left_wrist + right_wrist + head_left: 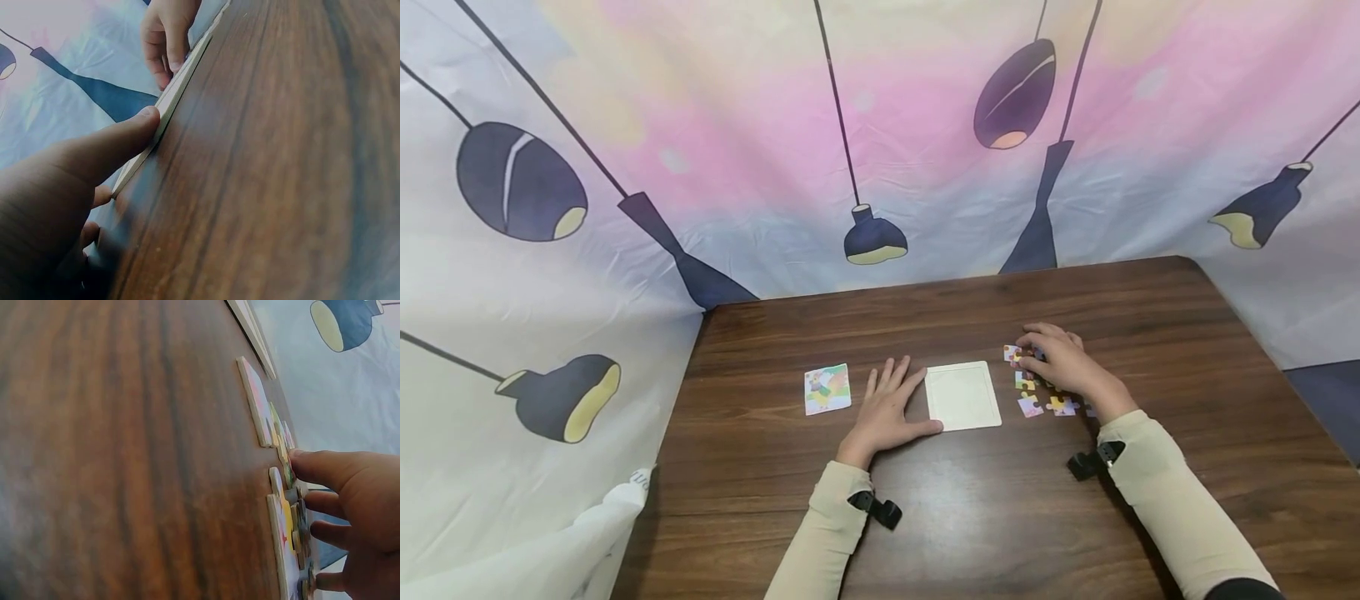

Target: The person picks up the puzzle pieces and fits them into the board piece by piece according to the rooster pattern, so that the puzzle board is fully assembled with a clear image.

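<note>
My left hand (886, 417) lies along the left side of a flat white square puzzle tray (964, 396), fingers spread and straight. The thumb presses the tray's near corner, also seen in the left wrist view, and the index fingertip is at its far left corner. To the right, my right hand (1063, 362) reaches over a group of loose jigsaw pieces (1030, 406), partly hiding them. In the right wrist view its thumb (312, 464) touches a puzzle piece (282, 453), and the other fingers rest on pieces behind. Nothing shows gripped in either hand.
A small square picture card (827, 389) with a colourful drawing lies left of my left hand. All this is on a dark brown wooden table (970, 517). A cloth backdrop (760, 142) printed with lamps hangs behind it. Both wrists carry small black cameras.
</note>
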`<state>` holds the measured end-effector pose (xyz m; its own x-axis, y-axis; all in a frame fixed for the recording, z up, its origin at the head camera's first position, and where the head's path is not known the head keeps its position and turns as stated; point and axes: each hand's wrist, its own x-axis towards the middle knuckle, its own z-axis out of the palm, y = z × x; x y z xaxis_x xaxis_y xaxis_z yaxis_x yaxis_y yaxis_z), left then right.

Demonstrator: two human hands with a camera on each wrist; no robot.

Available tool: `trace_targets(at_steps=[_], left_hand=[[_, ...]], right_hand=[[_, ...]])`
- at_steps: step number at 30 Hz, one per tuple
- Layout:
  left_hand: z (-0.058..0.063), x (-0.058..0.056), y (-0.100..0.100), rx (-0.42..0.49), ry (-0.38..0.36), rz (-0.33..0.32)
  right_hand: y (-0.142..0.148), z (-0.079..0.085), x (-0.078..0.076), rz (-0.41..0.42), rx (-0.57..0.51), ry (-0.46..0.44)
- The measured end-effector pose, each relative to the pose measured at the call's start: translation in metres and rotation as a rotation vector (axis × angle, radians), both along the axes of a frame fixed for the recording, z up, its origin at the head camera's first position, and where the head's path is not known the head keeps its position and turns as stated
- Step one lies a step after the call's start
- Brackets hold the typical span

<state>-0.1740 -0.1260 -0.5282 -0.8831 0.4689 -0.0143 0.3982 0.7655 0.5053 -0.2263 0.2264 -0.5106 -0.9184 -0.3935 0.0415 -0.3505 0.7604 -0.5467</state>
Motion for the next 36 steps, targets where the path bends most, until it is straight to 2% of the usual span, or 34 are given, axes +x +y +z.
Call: trace_targets(at_steps=[17, 26, 32, 36], left_hand=[[-0.004, 0.000, 0.003, -0.028, 0.009, 0.019], [-0.004, -0.001, 0.003, -0.022, 0.017, 0.013], [-0.005, -0.001, 0.003, -0.022, 0.018, 0.010], [-0.004, 0.000, 0.003, -0.026, 0.012, 0.017]], right_hand=[[-0.002, 0.002, -0.003, -0.004, 0.037, 0.023], [-0.006, 0.004, -0.003, 0.018, 0.079, 0.112], [-0.008, 0.001, 0.000, -0.034, 0.006, 0.120], [-0.015, 0.001, 0.002, -0.012, -0.049, 0.137]])
